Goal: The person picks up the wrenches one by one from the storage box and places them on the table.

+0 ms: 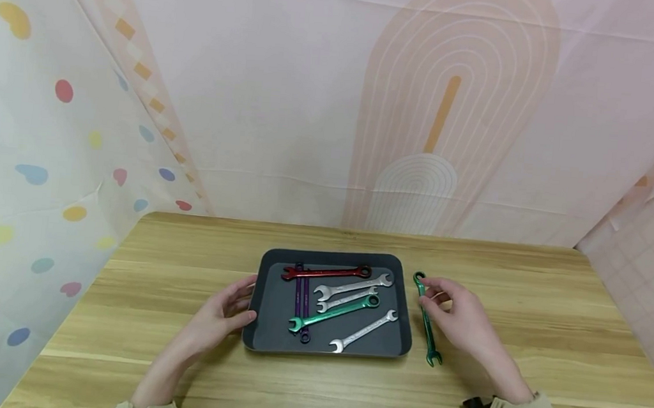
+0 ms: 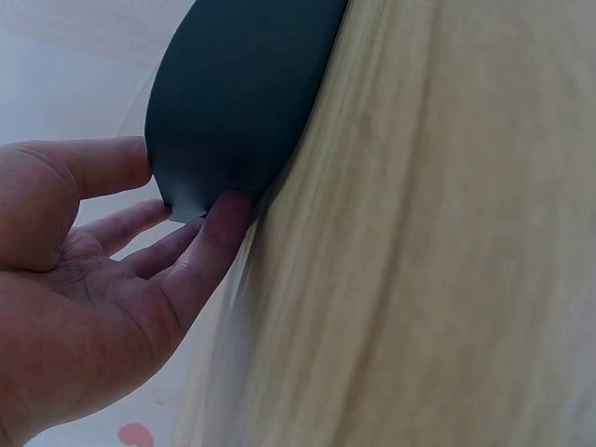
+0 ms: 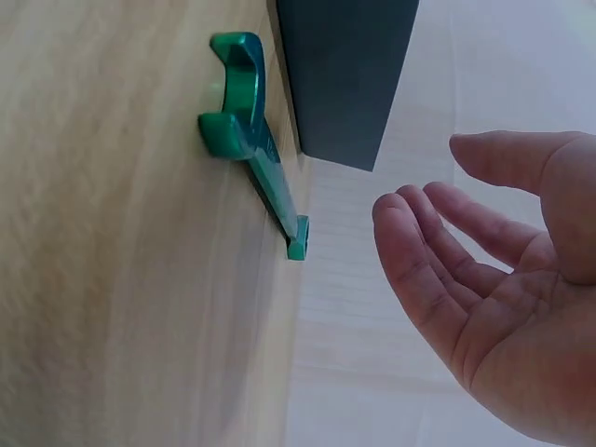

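My left hand [image 1: 217, 317] is at the left end of a dark grey tray [image 1: 270, 340], thumb and fingertips resting against its side wall and rim. In the left wrist view the fingers [image 2: 209, 251] are spread and only slightly bent at the tray wall [image 2: 242, 93]. To the tray's right, a green combination wrench [image 1: 428, 330] lies on the table, its ring end far and its open end near. Over its upper half hovers my right hand [image 1: 462, 314]. The right wrist view shows that hand [image 3: 494, 289] loosely curved with nothing in it, apart from the green wrench [image 3: 270, 177].
Inside the tray lie a red wrench [image 1: 327, 272], several silver wrenches [image 1: 363, 330], another green wrench [image 1: 332, 313] and two purple wrenches [image 1: 298, 298], some crossing each other. A wooden table [image 1: 312, 395] carries everything, with a patterned cloth [image 1: 286, 130] hanging behind it.
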The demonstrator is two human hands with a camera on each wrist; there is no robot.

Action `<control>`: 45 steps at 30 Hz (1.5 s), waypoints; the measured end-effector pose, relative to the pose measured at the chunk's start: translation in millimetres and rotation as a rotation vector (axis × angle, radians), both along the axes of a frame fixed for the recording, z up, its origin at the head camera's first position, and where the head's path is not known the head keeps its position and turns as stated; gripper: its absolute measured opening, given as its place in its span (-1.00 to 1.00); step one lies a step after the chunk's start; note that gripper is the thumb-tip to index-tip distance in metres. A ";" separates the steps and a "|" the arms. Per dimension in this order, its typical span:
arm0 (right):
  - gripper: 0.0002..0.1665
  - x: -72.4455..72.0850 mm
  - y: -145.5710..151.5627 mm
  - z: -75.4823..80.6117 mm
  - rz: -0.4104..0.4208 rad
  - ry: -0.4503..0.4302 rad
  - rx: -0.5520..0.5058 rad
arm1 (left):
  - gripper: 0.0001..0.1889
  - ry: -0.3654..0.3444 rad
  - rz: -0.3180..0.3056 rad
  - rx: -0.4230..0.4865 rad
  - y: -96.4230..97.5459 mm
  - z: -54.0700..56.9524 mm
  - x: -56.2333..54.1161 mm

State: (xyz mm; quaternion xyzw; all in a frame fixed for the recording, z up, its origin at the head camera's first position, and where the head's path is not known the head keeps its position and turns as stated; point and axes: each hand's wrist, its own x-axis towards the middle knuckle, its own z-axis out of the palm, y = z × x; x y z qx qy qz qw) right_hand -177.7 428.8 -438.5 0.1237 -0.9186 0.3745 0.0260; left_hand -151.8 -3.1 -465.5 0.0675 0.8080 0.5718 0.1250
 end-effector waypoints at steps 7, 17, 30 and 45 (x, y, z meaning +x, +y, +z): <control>-0.64 1.3 -3.4 0.1 0.019 0.014 -0.039 | -0.26 -0.006 0.003 0.001 0.8 1.4 0.5; -0.65 3.0 -9.8 1.1 0.028 0.010 -0.038 | -0.27 -0.006 0.005 -0.012 1.3 2.9 1.2; -0.64 6.8 -21.8 8.2 0.055 0.021 -0.041 | -0.27 0.011 0.002 -0.020 0.1 1.7 0.2; -0.66 11.0 -34.1 8.7 0.088 0.037 -0.053 | -0.27 0.027 -0.008 -0.022 0.8 0.1 0.0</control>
